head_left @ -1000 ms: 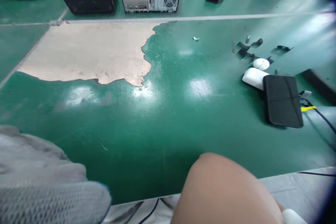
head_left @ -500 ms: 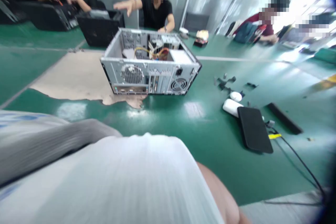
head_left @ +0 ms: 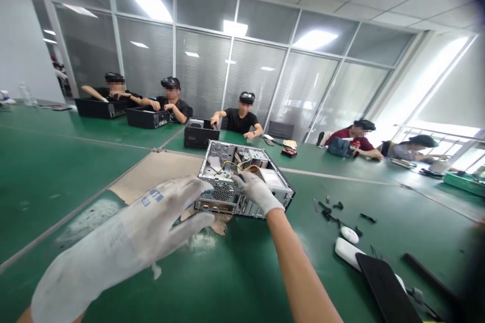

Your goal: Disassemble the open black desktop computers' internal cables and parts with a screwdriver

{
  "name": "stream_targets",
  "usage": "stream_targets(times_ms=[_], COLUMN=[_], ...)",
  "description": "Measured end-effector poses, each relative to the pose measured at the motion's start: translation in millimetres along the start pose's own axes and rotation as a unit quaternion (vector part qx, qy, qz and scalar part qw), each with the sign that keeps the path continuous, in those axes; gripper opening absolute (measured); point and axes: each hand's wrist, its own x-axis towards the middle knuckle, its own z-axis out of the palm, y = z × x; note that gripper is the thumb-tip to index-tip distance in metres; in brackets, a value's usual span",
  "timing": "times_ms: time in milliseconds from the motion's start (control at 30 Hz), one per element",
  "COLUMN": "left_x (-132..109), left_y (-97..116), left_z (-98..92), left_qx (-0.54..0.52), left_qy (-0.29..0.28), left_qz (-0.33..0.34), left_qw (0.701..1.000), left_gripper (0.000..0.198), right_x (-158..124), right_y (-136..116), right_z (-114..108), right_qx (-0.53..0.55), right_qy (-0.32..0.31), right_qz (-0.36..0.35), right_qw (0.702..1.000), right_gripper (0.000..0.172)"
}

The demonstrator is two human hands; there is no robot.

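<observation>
An open metal computer case (head_left: 222,191) lies on its side on the green table, rear panel towards me. Inside it show yellow and red cables, a flat silver part (head_left: 272,177) and metal brackets. My left hand (head_left: 162,217), in a white glove, is held before the case's left rear corner, with fingers stretched and thumb apart. It holds nothing. My right hand (head_left: 255,190), gloved as well, is at the top edge of the rear panel, fingers bent over the rim; its fingertips are partly hidden.
Brown cardboard (head_left: 151,174) lies under the case's left side. To the right are small black parts (head_left: 329,210), a white device (head_left: 346,252), a black flat slab (head_left: 384,282) and a dark bar (head_left: 428,272). Across the table, several people sit, some with black cases (head_left: 146,117).
Both gloved hands have come into view, the right one reaching the case. My view has tilted up from my lap, showing the windows and ceiling. The co-worker opposite has lowered an outstretched arm.
</observation>
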Motion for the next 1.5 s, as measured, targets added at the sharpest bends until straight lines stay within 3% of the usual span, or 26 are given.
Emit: stream_targets(times_ms=[133,267,367,500,600,700,800,900,967,1067,1200,1267,1400,1433,1500], left_x=[-3,-9,-16,-19,-19,-20,-15,1,16,35,48,51,54,54,54], left_y=[-4,-11,-12,-11,-13,-21,-31,-37,-36,-27,-13,-10,-8,-8,-8], left_z=[-18.7,-33.8,-37.9,-38.4,-35.8,-30.5,-21.2,-2.6,16.4,50.2,81.1,86.1,86.9,86.7,86.4], left_qx=[0.025,0.05,0.072,0.07,0.046,0.006,-0.064,-0.123,-0.131,-0.14,-0.172,-0.162,-0.135,-0.134,-0.136], left_qy=[0.019,0.049,0.057,0.054,0.045,0.024,0.004,-0.023,-0.072,-0.141,-0.228,-0.254,-0.246,-0.244,-0.244], left_qz=[0.031,0.011,-0.002,-0.002,-0.003,-0.025,-0.04,-0.016,0.006,-0.008,-0.099,-0.12,-0.134,-0.138,-0.152], left_qw=[0.999,0.997,0.996,0.996,0.998,0.999,0.997,0.992,0.989,0.98,0.953,0.946,0.95,0.951,0.948], left_gripper=[0.058,0.059,0.06,0.067,0.071,0.072,0.066,0.052,0.043,0.03,0.026,0.03,0.032,0.031,0.03], right_x=[7,3,-1,-17,-44,-86,-130,-153,-150,-127,-93,-81,-57,-50,-38], right_y=[0,-14,-35,-78,-104,-111,-101,-78,-57,-31,-31,-43,-62,-63,-62], right_z=[15,5,-2,4,8,1,-13,-29,-37,-45,-48,-46,-34,-29,-19], right_qx=[-0.028,-0.057,-0.07,-0.086,-0.073,-0.018,0.059,0.128,0.147,0.12,0.118,0.14,0.065,0.033,-0.004], right_qy=[-0.046,-0.07,-0.077,-0.042,-0.004,0.041,0.041,-0.022,-0.051,-0.037,-0.082,-0.109,-0.152,-0.161,-0.17], right_qz=[0.036,0.084,0.083,0.117,0.101,0.073,0.032,-0.019,-0.051,-0.105,-0.167,-0.184,-0.228,-0.232,-0.226], right_qw=[0.998,0.992,0.991,0.989,0.992,0.996,0.997,0.991,0.986,0.987,0.975,0.967,0.959,0.959,0.959], right_gripper=[0.037,0.047,0.045,0.043,0.038,0.044,0.048,0.045,0.04,0.034,0.03,0.027,0.067,0.066,0.045])
